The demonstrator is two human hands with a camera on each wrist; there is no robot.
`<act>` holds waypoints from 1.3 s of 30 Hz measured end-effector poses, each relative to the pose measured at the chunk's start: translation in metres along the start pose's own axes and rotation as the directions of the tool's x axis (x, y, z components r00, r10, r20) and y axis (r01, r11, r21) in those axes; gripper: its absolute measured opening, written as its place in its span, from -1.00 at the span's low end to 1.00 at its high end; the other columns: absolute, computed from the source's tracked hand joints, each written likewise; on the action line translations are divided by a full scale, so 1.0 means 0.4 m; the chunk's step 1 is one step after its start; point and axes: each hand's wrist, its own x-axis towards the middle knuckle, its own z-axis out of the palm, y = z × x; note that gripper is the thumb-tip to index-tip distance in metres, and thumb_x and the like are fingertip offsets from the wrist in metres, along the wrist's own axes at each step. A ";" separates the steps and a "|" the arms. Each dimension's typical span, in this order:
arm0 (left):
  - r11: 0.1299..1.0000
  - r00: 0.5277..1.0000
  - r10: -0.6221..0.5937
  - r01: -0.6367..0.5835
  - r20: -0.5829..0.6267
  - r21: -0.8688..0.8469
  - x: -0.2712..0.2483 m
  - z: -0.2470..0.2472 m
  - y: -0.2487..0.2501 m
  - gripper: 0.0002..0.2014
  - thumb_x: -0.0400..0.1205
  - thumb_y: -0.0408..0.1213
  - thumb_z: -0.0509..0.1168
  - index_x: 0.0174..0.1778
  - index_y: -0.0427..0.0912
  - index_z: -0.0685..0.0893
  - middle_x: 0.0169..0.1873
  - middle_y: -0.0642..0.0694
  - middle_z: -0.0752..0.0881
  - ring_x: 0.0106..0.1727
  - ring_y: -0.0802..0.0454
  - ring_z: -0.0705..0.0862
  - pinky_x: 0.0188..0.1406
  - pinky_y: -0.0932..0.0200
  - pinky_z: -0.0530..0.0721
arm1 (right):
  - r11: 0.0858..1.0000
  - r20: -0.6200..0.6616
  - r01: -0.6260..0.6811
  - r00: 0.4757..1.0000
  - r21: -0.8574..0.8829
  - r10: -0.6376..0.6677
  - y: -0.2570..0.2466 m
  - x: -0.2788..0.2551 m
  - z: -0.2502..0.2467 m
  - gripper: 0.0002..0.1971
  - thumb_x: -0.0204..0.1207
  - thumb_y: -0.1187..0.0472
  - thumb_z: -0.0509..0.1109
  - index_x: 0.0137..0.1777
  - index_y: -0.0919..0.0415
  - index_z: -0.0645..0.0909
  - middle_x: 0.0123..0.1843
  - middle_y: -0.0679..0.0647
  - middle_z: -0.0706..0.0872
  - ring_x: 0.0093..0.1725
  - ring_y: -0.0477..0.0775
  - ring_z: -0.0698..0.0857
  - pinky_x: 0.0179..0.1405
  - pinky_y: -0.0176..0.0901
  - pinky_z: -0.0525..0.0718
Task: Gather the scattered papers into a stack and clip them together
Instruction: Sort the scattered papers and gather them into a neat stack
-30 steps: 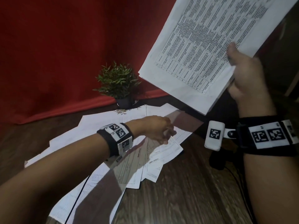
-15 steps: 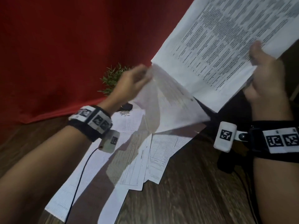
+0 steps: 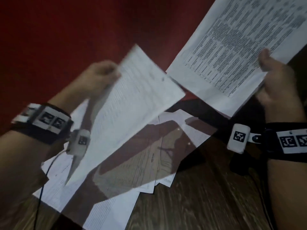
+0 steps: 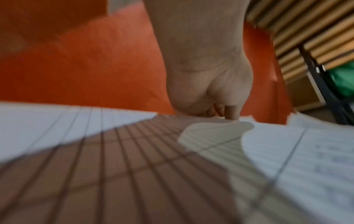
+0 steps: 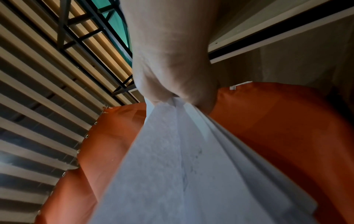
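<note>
From the head view, the person's left hand (image 3: 101,75) has its grip pinched on the top edge of a single sheet (image 3: 129,103), lifted off the desk (image 3: 207,201) and tilted toward the other hand. The right hand (image 3: 279,83) is up at the right with its grip clamped on the lower corner of a held stack (image 3: 232,47) of printed pages, thumb on top. The sheet's corner sits just beside the stack's lower edge; can't tell if they touch. The rest of the scattered papers (image 3: 136,171) lie overlapping on the dark wood desk below, partly in shadow. A red cloth (image 3: 66,39) hangs behind it all.

Left wrist view: the left hand (image 4: 208,91) has fingers curled down onto the sheet (image 4: 287,151), which fills the bottom with ruled table lines, pretty blurry. Red cloth (image 4: 95,68) behind.

Right wrist view: the right hand (image 5: 172,75) squeezes the held stack (image 5: 182,166) at its edge, several pages fanning slightly apart toward the camera. Red cloth (image 5: 277,128) on both sides, a slatted ceiling (image 5: 47,75) above.
</note>
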 end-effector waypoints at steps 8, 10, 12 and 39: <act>0.925 0.771 -0.205 -0.049 0.603 0.378 -0.145 0.347 -0.150 -0.81 0.71 -0.25 0.50 0.20 -0.20 0.81 0.16 -0.13 0.75 0.18 -0.15 0.72 0.15 0.04 0.66 | 0.996 0.065 -0.050 0.996 -0.077 0.055 0.034 0.002 0.019 -0.70 0.69 0.15 0.49 0.34 0.26 0.73 0.32 0.17 0.84 0.29 0.18 0.83 0.31 0.30 0.77; 0.928 0.733 -0.246 -0.010 0.634 0.371 -0.152 0.374 -0.151 -0.68 0.63 -0.13 0.59 0.24 -0.13 0.73 0.16 -0.09 0.64 0.14 -0.13 0.67 0.17 -0.06 0.68 | 0.995 0.062 -0.048 0.997 -0.086 0.054 0.039 0.004 0.020 -0.70 0.69 0.19 0.49 0.34 0.32 0.72 0.29 0.20 0.84 0.26 0.18 0.85 0.28 0.27 0.79; 0.930 0.713 -0.296 0.061 0.636 0.364 -0.144 0.374 -0.156 -0.56 0.58 -0.08 0.64 0.27 -0.03 0.60 0.06 0.00 0.61 0.00 -0.03 0.64 0.02 -0.04 0.68 | 0.994 0.060 -0.050 0.997 -0.093 0.056 0.045 0.003 0.023 -0.67 0.69 0.21 0.49 0.37 0.37 0.70 0.29 0.21 0.84 0.25 0.18 0.85 0.26 0.24 0.81; 0.722 0.889 -0.320 0.004 -0.328 -0.692 -0.007 0.238 0.069 -0.82 0.79 -0.36 0.34 -0.12 -0.09 0.74 -0.07 -0.08 0.88 -0.07 0.02 0.85 -0.02 0.00 0.86 | 0.861 0.304 -0.112 0.906 -0.496 0.293 0.223 -0.068 0.108 -0.88 0.68 0.27 0.47 0.07 0.29 0.82 -0.03 0.17 0.92 0.05 0.26 0.89 0.01 -0.01 0.85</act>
